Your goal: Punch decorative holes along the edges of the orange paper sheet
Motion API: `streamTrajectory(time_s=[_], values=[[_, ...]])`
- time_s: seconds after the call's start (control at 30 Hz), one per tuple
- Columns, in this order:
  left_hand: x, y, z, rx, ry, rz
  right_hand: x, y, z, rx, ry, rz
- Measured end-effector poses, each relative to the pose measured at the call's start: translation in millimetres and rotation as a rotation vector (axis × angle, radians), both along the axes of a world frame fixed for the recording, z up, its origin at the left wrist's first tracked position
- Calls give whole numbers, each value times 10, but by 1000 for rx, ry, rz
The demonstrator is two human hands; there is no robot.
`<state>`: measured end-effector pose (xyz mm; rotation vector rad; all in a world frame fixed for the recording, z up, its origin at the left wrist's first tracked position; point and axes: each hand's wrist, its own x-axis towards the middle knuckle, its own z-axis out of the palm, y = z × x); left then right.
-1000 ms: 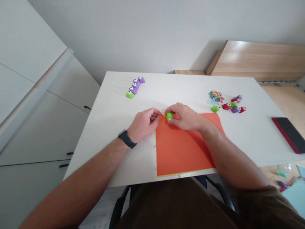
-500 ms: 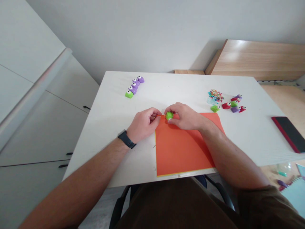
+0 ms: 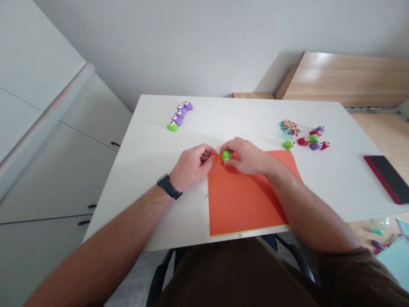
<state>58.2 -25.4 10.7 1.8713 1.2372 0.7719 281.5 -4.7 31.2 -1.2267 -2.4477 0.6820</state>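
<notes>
A small green googly-eyed toy (image 3: 226,155) is held between the thumb and fingertips of the right hand (image 3: 247,155), clamped from the right at the far edge of an orange paper sheet (image 3: 246,196). Its eye is mostly turned out of view, and its long axis cannot be told, since its sides are covered by fingers; nor can it be told whether the paper's edge is gripped by it. Just to the left of the toy, the sheet's far-left corner is pinched by the left hand (image 3: 193,167), whose thumb and fingers are brought together; a short stretch of bare edge is left between the two hands. The toy is thus touched by the right hand alone, with the left just beside it. Toward the body from the grip, the sheet is spread flat on a white table (image 3: 140,170), partly covered by the right forearm. Beyond the grip and to its left, a slanting row is formed by purple googly-eyed toys (image 3: 177,120) and a green one at its near end. Well to the right, a bead pile (image 3: 290,127) is seen beside more toys in red, green and purple.
</notes>
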Motion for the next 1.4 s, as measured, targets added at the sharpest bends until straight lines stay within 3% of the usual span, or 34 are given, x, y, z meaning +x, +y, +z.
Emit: streamTrajectory(time_s=[0.57, 1.2, 1.4], values=[[5, 7, -10, 22, 60, 9, -13, 10, 14, -4, -10, 7], [97, -26, 55, 144, 262, -2, -43, -11, 13, 23, -48, 2], [160, -18, 10, 150, 203, 25, -55, -25, 29, 35, -67, 6]])
